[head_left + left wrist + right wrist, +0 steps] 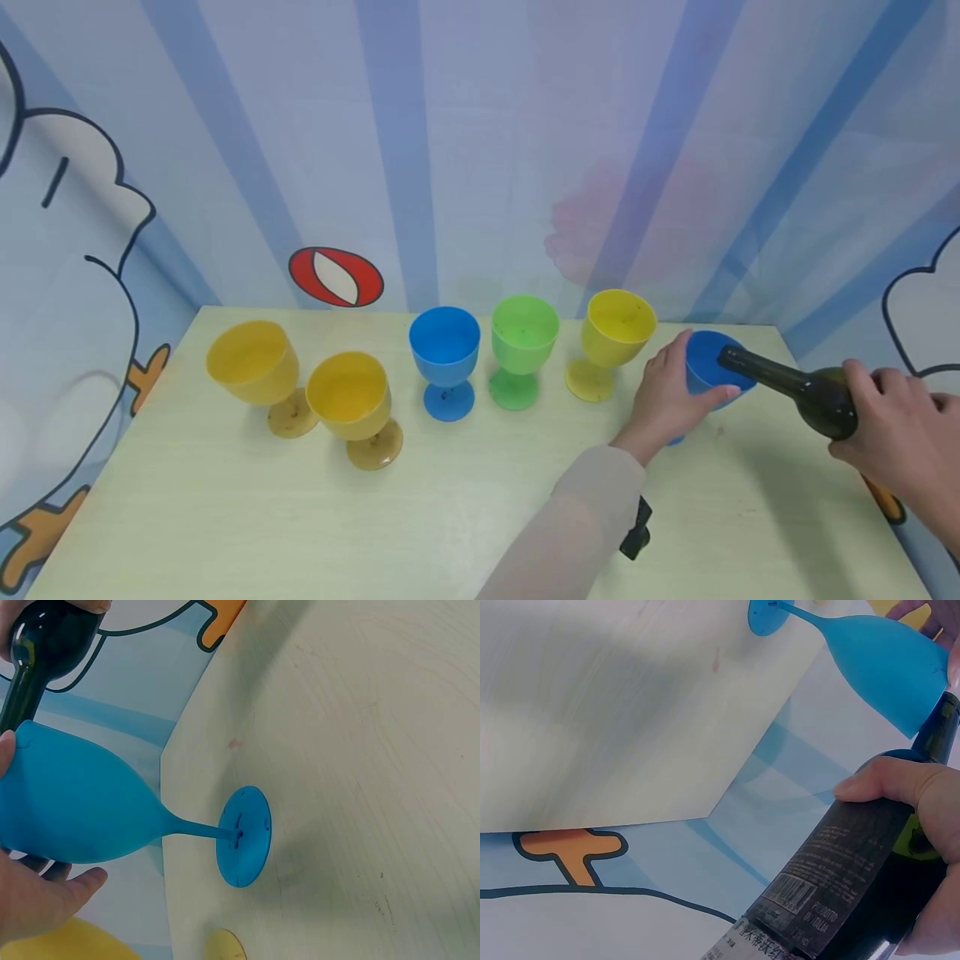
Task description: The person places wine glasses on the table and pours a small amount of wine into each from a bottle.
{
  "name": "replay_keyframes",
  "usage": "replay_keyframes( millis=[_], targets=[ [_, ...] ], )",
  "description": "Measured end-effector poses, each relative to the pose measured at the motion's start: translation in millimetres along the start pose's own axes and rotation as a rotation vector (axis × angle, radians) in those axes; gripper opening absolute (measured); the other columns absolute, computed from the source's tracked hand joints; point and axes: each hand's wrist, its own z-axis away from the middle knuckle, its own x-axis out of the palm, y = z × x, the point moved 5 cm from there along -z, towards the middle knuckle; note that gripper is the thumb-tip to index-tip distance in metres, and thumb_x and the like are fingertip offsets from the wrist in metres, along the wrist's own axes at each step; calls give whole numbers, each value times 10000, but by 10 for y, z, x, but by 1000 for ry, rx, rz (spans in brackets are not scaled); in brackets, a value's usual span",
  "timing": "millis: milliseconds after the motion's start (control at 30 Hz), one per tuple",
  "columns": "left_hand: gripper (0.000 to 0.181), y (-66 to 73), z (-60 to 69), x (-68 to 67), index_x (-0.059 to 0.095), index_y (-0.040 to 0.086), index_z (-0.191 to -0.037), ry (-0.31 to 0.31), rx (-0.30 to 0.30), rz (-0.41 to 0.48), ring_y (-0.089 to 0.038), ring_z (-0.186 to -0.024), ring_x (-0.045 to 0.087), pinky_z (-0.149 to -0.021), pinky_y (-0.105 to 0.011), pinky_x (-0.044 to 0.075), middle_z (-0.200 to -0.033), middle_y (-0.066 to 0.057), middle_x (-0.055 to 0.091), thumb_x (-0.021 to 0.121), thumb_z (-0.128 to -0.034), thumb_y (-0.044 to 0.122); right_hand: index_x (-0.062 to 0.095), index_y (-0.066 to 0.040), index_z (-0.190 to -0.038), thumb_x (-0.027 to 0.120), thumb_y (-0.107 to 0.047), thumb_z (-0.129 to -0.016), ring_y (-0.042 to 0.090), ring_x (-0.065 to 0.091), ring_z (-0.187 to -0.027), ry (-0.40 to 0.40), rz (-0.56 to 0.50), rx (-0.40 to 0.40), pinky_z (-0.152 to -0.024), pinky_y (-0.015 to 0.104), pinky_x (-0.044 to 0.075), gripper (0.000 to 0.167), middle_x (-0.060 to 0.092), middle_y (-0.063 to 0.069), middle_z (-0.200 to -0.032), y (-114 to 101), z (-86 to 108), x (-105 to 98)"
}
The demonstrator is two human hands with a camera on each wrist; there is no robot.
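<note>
At the right of the head view, a pouring step seems to be in hand: the left hand (pixel 670 400) grasps the bowl of a blue goblet (pixel 703 360), thumb and fingers round its sides, while the right hand (pixel 903 425), at the right edge, grips a dark bottle (pixel 821 406) whose neck slants to the upper left, mouth over the goblet's rim. No liquid shows, and whether neck and rim touch I cannot tell, nor whether the goblet's foot rests on the table (pixel 450 525). From mid-left to right of centre stand an amber goblet (pixel 253 367), a second amber goblet (pixel 349 400), another blue goblet (pixel 446 354), a green goblet (pixel 525 342) and a yellow goblet (pixel 615 337), none held. The next move probably calls for a steady bowl and a careful further tilt, the mouth kept inside the rim
</note>
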Motion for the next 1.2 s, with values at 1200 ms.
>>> replay_keyframes(
  millis=[1200],
  targets=[
    [753,-10,2,4,261,298,-1422,-3,10,-9,-110,-1263,349,-952,-326,402,-1411,105,342,631,-798,499,311,62,-1074,878,-18,-331,515,423,-840,-2,35,-5,-771,666,315,938,392,388,-925,-26,-10,-31]
  ],
)
